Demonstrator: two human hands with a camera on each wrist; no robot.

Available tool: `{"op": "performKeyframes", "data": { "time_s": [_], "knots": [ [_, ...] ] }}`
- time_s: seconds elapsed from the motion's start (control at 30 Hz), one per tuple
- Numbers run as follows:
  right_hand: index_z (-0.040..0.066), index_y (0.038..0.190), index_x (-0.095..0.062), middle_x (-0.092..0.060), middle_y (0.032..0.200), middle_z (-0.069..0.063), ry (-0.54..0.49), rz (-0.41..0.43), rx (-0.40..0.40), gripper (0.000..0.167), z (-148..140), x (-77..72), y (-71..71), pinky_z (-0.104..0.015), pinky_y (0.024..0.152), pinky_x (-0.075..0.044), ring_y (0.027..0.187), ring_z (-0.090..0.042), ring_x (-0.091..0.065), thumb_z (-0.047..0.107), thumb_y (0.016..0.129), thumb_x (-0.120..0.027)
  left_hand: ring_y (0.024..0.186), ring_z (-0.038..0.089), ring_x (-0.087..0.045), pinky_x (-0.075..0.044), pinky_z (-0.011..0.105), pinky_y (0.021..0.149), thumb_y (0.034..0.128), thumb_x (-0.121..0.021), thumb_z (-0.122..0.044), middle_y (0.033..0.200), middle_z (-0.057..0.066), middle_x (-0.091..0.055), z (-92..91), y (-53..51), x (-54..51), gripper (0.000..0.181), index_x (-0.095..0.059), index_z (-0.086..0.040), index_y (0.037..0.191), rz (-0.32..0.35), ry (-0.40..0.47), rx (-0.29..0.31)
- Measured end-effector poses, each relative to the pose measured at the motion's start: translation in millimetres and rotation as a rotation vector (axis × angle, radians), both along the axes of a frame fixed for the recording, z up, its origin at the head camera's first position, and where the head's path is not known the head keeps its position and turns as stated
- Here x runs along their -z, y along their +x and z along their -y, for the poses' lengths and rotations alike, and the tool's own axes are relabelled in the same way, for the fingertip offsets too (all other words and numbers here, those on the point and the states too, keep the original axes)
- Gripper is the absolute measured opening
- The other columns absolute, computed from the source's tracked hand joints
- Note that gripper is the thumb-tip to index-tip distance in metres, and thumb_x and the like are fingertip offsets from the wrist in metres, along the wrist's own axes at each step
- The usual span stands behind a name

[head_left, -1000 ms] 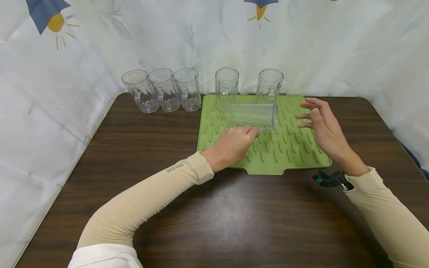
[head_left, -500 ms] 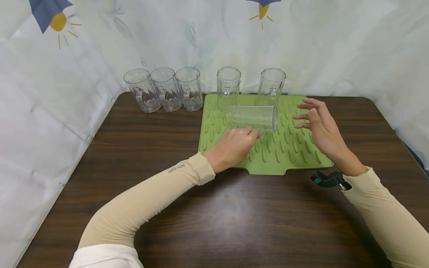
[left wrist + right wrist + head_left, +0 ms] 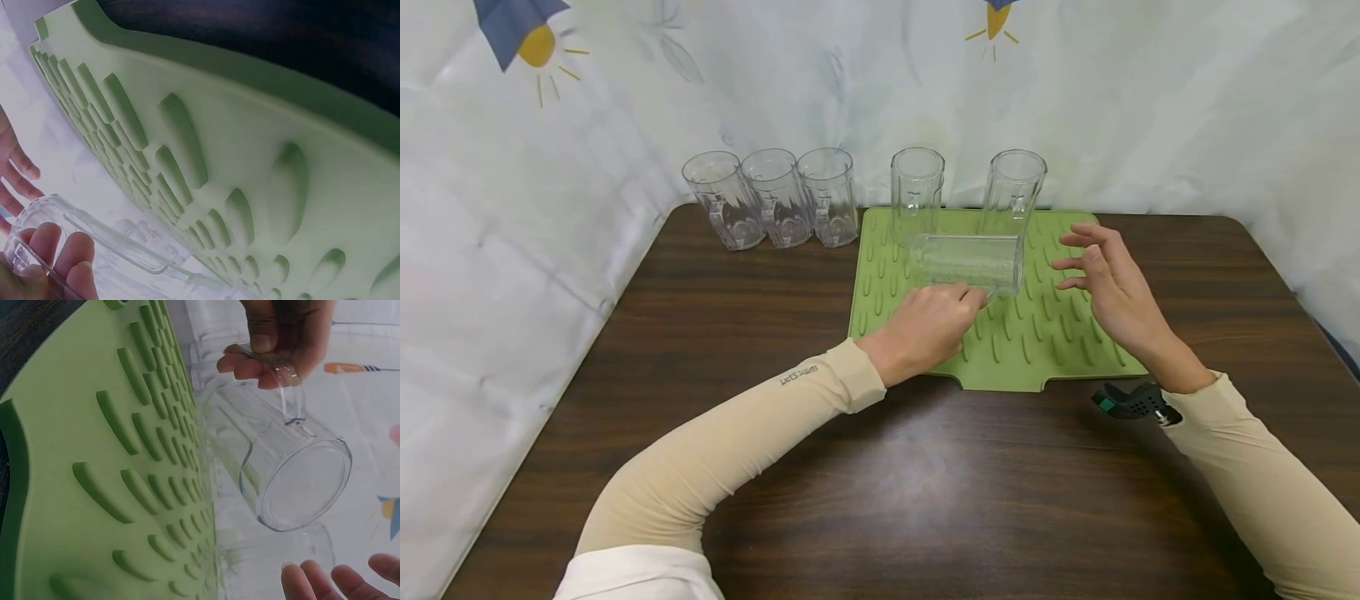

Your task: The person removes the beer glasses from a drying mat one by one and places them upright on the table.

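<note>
Left hand (image 3: 925, 329) grips a sideways clear mug (image 3: 976, 260) by its handle (image 3: 293, 400) — across a gap, relaxed right hand (image 3: 1116, 292) straddles the green mat (image 3: 1030, 354) edge

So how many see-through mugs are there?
6: three mugs on the table left of the green mat, two mugs standing toward its back, one mug sideways in the left fingers.

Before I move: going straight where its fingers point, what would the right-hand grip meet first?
Likely the clear, cylindrical, handled mug held sideways in the left-hand grip, though depth is hard to judge.
</note>
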State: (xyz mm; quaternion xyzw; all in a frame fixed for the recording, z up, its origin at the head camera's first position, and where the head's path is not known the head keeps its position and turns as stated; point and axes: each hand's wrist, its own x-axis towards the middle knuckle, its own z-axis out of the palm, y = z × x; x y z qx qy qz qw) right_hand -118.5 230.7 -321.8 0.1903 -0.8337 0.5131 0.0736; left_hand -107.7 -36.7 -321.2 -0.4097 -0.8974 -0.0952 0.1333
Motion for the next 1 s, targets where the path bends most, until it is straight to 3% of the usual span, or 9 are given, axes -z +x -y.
{"op": "performKeyframes", "data": {
  "time_s": [0.17,0.5,1.0],
  "knots": [
    [0.014,0.154,-0.035,-0.047,0.145,0.002,-0.001,0.002,-0.003,0.043,2.4,0.4,-0.6,-0.008,0.09,-0.054,0.116,0.003,-0.06,0.027,0.114,-0.028,0.09,0.023,-0.077,-0.066,0.032,0.068,0.0844,-0.062,0.012,0.105,0.009,-0.077,-0.8,0.4,-1.3,0.033,-0.068,-0.002,0.114,-0.013,-0.013,-0.003],
    [0.013,0.155,-0.034,-0.041,0.152,-0.025,0.016,0.005,-0.013,0.044,6.7,4.8,-3.5,-0.007,0.089,-0.053,0.115,0.006,-0.06,0.027,0.114,-0.027,0.079,0.021,-0.074,-0.064,0.03,0.061,0.0866,-0.057,0.011,0.096,0.01,-0.075,-1.6,1.6,-4.1,0.03,-0.069,0.0,0.111,-0.041,-0.022,-0.008],
    [0.012,0.157,-0.032,-0.042,0.153,-0.026,0.046,0.029,-0.012,0.048,12.9,7.4,-5.2,-0.006,0.088,-0.052,0.113,0.009,-0.058,0.033,0.114,-0.028,0.082,0.02,-0.075,-0.065,0.028,0.065,0.09,-0.057,0.009,0.097,0.009,-0.076,-5.9,3.1,-7.7,0.028,-0.07,-0.001,0.113,-0.059,-0.058,-0.019]
  ]
}}
